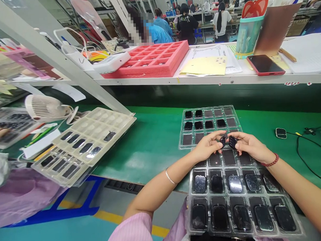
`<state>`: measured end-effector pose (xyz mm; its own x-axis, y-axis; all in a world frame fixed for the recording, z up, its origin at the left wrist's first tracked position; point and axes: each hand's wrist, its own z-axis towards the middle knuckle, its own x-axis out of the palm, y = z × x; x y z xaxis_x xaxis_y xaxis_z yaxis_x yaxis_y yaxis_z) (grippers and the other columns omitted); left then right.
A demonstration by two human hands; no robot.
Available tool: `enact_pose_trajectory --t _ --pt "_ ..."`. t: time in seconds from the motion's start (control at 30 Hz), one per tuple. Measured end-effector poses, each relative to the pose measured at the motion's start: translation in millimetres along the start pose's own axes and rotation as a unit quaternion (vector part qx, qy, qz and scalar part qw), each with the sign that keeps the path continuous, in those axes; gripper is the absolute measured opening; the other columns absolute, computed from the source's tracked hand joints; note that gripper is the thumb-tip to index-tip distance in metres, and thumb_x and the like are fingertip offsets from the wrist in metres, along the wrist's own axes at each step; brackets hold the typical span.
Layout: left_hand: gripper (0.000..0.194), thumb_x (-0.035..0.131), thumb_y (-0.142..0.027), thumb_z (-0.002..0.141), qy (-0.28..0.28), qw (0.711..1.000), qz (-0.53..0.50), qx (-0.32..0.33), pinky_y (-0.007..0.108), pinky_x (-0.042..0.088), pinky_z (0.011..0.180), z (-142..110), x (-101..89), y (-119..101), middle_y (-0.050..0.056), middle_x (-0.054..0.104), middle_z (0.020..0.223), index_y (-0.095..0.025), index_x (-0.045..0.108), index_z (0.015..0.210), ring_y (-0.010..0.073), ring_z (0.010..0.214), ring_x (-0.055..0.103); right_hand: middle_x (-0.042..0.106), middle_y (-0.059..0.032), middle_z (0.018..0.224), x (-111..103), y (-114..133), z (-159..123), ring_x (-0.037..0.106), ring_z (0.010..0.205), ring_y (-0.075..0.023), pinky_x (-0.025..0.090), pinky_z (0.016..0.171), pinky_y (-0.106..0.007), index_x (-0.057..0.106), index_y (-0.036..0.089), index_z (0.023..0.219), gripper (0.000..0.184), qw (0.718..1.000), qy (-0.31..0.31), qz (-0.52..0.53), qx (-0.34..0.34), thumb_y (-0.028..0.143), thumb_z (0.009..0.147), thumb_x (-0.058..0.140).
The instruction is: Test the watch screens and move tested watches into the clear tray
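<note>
A small black rounded piece and a second black piece are being pinched above a clear plastic blister tray — both are judged light, stiff and somewhat slick, best taken by the edges. The left hand and the right hand are being held nearly closed, each seemingly gripping one piece by the fingertips — contact is partly hidden.

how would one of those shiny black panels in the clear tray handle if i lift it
The glossy panel looks rigid and flat, so it probably won't flex or roll. Its shiny face suggests it's slippery and easily scratched. Its pocket in the clear plastic tray should let it lift out cleanly.
</note>
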<state>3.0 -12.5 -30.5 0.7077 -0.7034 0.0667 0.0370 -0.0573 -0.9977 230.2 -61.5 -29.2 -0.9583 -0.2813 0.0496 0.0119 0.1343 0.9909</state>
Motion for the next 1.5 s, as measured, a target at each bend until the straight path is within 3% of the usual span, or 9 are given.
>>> enact_pose_trajectory --t 0.13,0.47,0.8,1.0,1.17,1.33,1.5 --pt "0.057 0.066 -0.041 0.083 0.001 1.000 0.000 -0.004 0.022 0.045 0.056 -0.5 0.0 -1.2 0.011 0.061 0.114 -0.023 0.049 0.134 0.0101 0.065 0.063 0.066 -0.0058 0.109 0.2 1.7 -0.1 0.058 0.058 -0.0097 0.052 0.057 -0.028 0.063 0.023 0.120 0.043 1.000 0.001 -0.010 -0.001 0.035 0.080 0.075" --pt "0.056 0.067 -0.041 0.083 0.002 1.000 -0.003 -0.008 0.023 0.045 0.056 -0.2 -0.3 -1.0 0.009 0.059 0.109 -0.021 0.049 0.132 0.0089 0.063 0.062 0.068 -0.0052 0.096 -0.3 1.7 -0.6 0.057 0.056 -0.0103 0.051 0.056 -0.028 0.060 0.021 0.123 0.046 0.999 0.011 -0.035 0.003 0.037 0.082 0.073" --pt "0.056 0.067 -0.043 0.082 0.001 1.000 -0.002 -0.013 0.023 0.046 0.057 -0.1 -0.3 -1.0 0.010 0.059 0.112 -0.021 0.050 0.131 0.0083 0.063 0.062 0.068 -0.0075 0.106 1.2 4.0 -1.4 0.057 0.055 -0.0098 0.051 0.054 -0.028 0.061 0.021 0.122 0.045 0.999 0.008 -0.047 -0.007 0.038 0.081 0.073" --pt "0.055 0.067 -0.042 0.082 0.000 1.000 0.007 -0.014 0.023 0.045 0.057 -0.1 -0.7 -0.3 0.010 0.059 0.113 -0.020 0.049 0.130 0.0081 0.062 0.062 0.070 -0.0044 0.088 0.3 2.1 -0.9 0.058 0.054 -0.0113 0.051 0.055 -0.028 0.060 0.020 0.123 0.048 0.999 0.011 -0.049 -0.004 0.038 0.081 0.073" --pt "0.051 0.065 -0.037 0.084 -0.015 1.000 -0.003 -0.017 0.023 0.047 0.058 1.0 0.3 1.3 0.012 0.061 0.113 -0.017 0.050 0.128 0.0111 0.068 0.065 0.070 -0.0032 0.077 3.5 3.9 -1.4 0.065 0.062 -0.0165 0.057 0.064 -0.033 0.059 0.019 0.128 0.051 1.000 -0.003 -0.029 0.012 0.037 0.082 0.072" --pt "0.042 0.059 -0.025 0.085 -0.065 0.998 0.000 -0.015 0.026 0.052 0.067 0.2 5.2 -2.3 0.012 0.064 0.117 -0.018 0.053 0.125 0.0181 0.088 0.068 0.071 -0.0085 0.107 6.7 4.7 -1.5 0.071 0.087 -0.0228 0.061 0.075 -0.040 0.056 0.023 0.134 0.051 0.999 -0.035 -0.020 0.008 0.031 0.084 0.066" --pt "0.037 0.059 -0.014 0.079 -0.070 0.997 0.012 -0.036 0.026 0.051 0.066 -0.5 9.0 -7.1 0.006 0.068 0.095 -0.015 0.055 0.115 0.0132 0.073 0.066 0.071 -0.0073 0.096 8.1 4.1 -0.1 0.069 0.077 -0.0199 0.061 0.067 -0.036 0.062 0.021 0.121 0.037 0.997 -0.010 -0.074 -0.017 0.023 0.084 0.062"
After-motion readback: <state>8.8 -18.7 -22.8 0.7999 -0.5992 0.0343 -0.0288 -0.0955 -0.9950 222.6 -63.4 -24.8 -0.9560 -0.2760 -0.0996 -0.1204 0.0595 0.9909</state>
